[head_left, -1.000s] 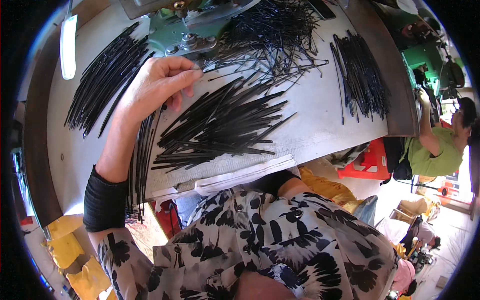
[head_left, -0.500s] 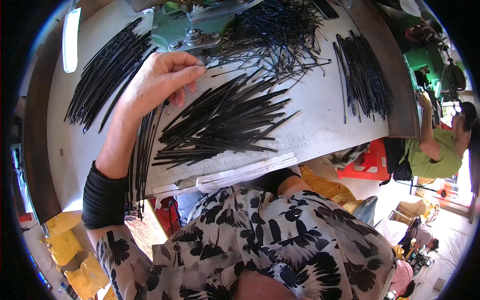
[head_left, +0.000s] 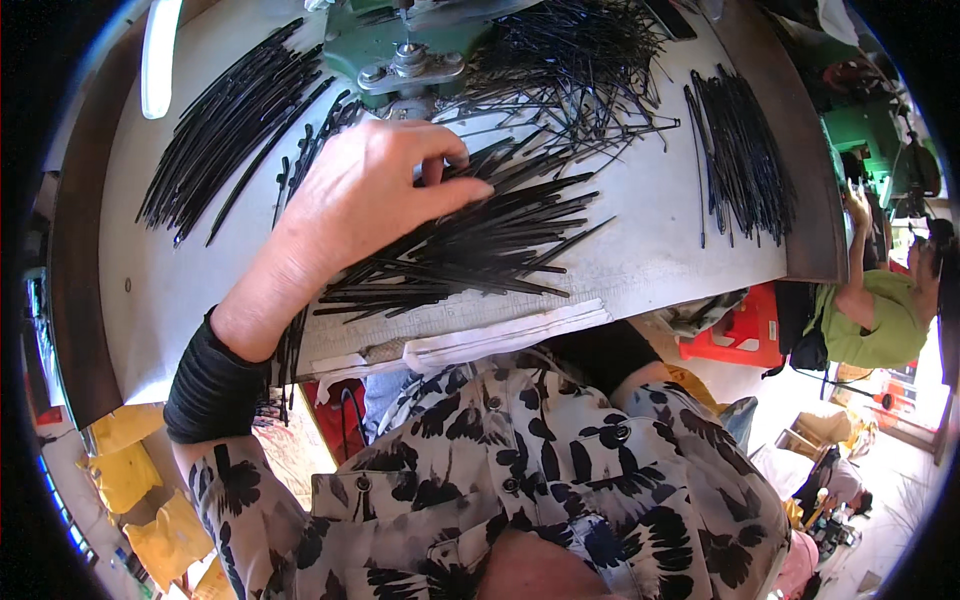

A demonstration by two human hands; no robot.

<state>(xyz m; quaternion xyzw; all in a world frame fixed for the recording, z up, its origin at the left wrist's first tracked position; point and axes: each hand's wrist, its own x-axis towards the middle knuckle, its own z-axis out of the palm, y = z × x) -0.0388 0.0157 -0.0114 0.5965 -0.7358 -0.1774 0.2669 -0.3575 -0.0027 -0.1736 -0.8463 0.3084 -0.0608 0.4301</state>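
Note:
My left hand (head_left: 375, 190) is over the middle pile of thin black strips (head_left: 470, 235), its thumb and forefinger apart. No strip shows between those two fingertips; the other fingers are partly hidden. Just beyond the hand stands a green machine (head_left: 345, 50) with a metal fitting (head_left: 410, 65) on its bed. Under and beside my left wrist, more narrow black strips (head_left: 290, 345) run to the table's near edge. My right hand is out of sight; only that arm's black sleeve (head_left: 605, 350) shows below the table edge.
On the pale tabletop (head_left: 660, 240) lie a left bundle of black strips (head_left: 225, 125), a tangled heap (head_left: 570, 60) at the back and a right bundle (head_left: 740, 160). A dark wooden rim (head_left: 805, 200) borders the table. Another person (head_left: 870, 310) sits at the right, near a red stool (head_left: 740, 335).
My left hand has moved right and nearer me, from beside the machine's fitting to over the middle pile. Its thumb and forefinger have parted. The view has shifted slightly.

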